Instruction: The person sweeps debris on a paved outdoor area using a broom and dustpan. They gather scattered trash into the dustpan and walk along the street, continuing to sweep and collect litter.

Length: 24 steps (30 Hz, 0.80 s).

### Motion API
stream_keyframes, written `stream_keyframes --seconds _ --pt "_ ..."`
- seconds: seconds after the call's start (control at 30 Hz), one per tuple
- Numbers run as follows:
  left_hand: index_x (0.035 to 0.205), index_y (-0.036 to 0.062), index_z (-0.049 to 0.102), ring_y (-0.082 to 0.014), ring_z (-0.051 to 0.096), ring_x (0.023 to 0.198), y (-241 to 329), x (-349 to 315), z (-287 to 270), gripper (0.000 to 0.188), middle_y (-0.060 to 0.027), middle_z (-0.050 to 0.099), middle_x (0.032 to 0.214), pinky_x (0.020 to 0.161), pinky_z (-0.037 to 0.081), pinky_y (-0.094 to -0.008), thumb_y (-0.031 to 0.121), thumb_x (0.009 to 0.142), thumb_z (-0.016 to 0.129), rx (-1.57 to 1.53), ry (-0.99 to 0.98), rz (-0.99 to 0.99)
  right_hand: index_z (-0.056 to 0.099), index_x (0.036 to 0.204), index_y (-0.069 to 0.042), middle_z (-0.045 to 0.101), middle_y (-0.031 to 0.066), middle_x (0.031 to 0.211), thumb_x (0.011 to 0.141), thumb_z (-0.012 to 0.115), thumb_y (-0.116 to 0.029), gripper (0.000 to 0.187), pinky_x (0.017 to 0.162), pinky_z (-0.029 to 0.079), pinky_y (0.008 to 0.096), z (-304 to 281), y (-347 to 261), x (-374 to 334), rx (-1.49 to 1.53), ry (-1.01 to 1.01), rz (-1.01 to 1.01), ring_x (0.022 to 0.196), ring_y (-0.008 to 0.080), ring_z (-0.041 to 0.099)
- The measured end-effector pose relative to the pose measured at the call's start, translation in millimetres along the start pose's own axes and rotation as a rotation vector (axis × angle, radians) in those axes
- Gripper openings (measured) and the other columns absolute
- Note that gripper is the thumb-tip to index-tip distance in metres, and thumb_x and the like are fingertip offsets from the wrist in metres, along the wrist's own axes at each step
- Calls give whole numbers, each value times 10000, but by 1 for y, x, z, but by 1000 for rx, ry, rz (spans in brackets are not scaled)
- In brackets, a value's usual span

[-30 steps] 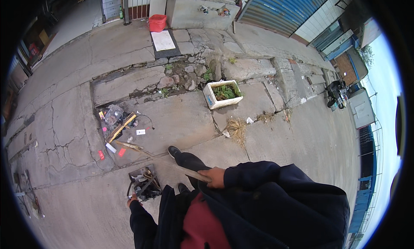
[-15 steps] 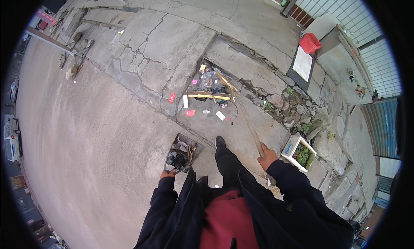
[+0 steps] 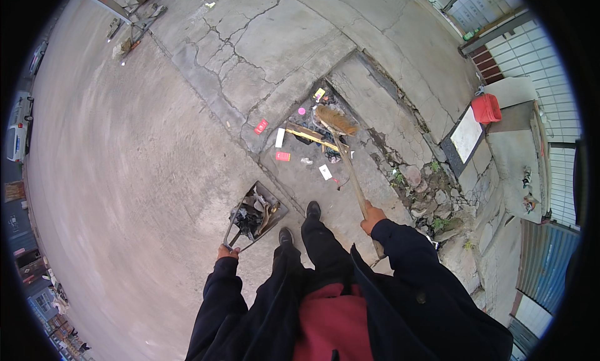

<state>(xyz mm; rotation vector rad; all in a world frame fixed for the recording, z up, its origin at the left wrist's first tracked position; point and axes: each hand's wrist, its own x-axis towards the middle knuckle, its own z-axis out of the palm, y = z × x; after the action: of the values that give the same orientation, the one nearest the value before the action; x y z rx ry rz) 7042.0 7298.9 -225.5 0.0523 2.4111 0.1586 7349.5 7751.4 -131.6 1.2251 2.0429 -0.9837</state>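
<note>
My left hand (image 3: 228,251) is closed round the handle of a dustpan (image 3: 277,218), low by my feet. Black plastic scraps and paper-like rubbish (image 3: 252,217) lie in the pan. My right hand (image 3: 373,218) grips the wooden stick of a broom (image 3: 354,173). Its tan bristles (image 3: 335,120) spread over the far right of a litter heap ahead of me. In and around that heap are yellow-edged strips (image 3: 306,134), a red packet (image 3: 261,126), a red box (image 3: 282,156), a white card (image 3: 325,172), a pink disc (image 3: 301,111) and a yellow packet (image 3: 319,94).
Broken stones and weeds (image 3: 428,201) fill a strip to the right. Beyond stand a red bucket (image 3: 486,108) and a dark-edged white panel (image 3: 466,136). Raised, cracked concrete (image 3: 337,61) borders the heap. A white van (image 3: 17,136) is parked far left.
The broom head has turned, its bristles now showing broadly over the heap. My left hand and the dustpan have shifted left, baring the pan's handle. Both shoes now show; the view has swung.
</note>
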Motion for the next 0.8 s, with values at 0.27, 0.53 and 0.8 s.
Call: stream_keyframes --seconds 0.27,0.53,0.8 --pt "951 -2 521 -414 594 853 -10 9 8 543 -220 582 933 734 485 -478 394 702 796 -9 10 54 319 1448 4 543 297 1271 739 683 -132 809 964 449 335 -93 53 -93 150 57 -120 1156 367 571" --pt "985 -6 509 -408 594 863 -9 6 3 538 -213 572 963 733 485 -469 374 722 784 13 -20 62 469 1307 12 642 285 962 702 608 -126 636 815 516 443 -60 5 58 18 168 7 926 418 633" --pt "1073 7 486 -401 594 956 -9 2 8 565 -216 556 1065 788 480 -466 384 758 764 -41 -9 23 322 1396 8 638 304 945 729 596 -103 730 772 537 444 27 -28 26 135 -69 44 893 420 654"
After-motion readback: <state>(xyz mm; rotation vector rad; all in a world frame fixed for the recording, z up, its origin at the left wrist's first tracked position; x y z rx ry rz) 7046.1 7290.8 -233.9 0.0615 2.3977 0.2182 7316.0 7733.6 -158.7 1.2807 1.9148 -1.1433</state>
